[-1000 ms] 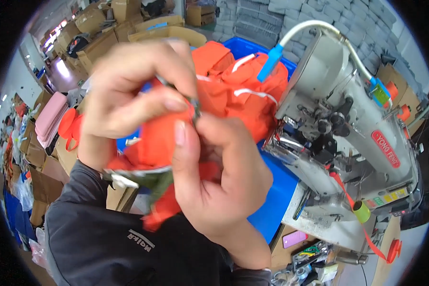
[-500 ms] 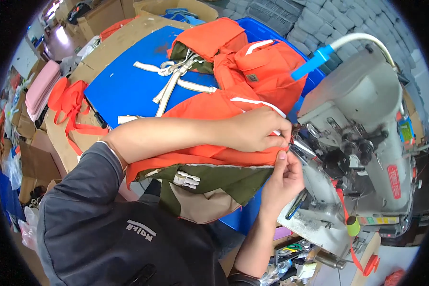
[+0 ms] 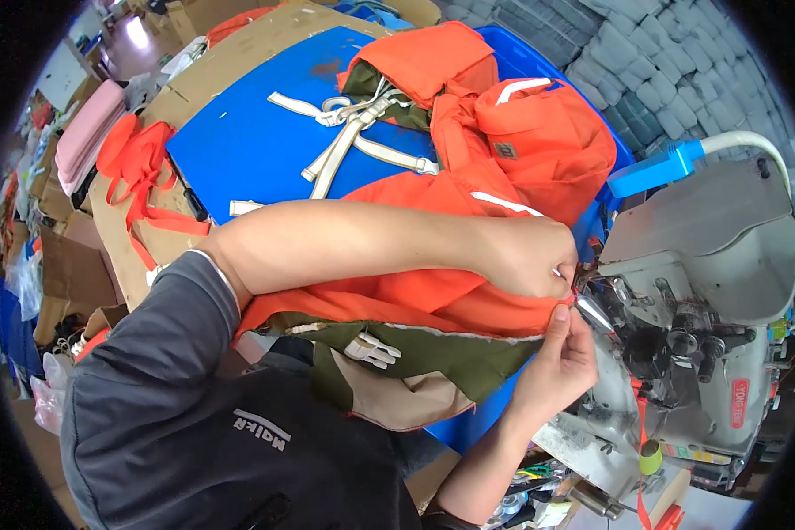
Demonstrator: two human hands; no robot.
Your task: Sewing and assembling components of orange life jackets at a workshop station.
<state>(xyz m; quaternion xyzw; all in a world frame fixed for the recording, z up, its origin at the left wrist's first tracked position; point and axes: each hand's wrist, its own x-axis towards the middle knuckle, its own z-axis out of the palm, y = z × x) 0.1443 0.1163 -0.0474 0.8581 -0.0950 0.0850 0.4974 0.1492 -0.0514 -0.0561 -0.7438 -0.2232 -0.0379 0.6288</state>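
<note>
An orange fabric bag piece [image 3: 397, 296] stretches across my lap toward the sewing machine [image 3: 742, 265] on the right. My left hand [image 3: 534, 261], its arm reaching over the cloth, is closed at the piece's far right corner. Just below it, my right hand [image 3: 558, 360] pinches the same orange edge between thumb and fingers. The corner lies close to the machine's metal parts; whether it touches them is hidden. Under the orange layer hangs an olive-green panel [image 3: 495, 360] with a white side-release buckle [image 3: 373, 350] and a beige patch [image 3: 415, 402].
More orange bag parts [image 3: 548, 141] with white straps [image 3: 340, 146] lie on a blue surface [image 3: 238, 132] ahead. Orange webbing [image 3: 141, 163] sits at left on cardboard. A blue-headed lamp [image 3: 654, 170] rises behind the machine. Below the machine are several loose tools [image 3: 539, 481].
The whole view has shifted, so the machine and bag parts appear farther right. Both hands stay on the orange edge; the left hand now covers more of the corner.
</note>
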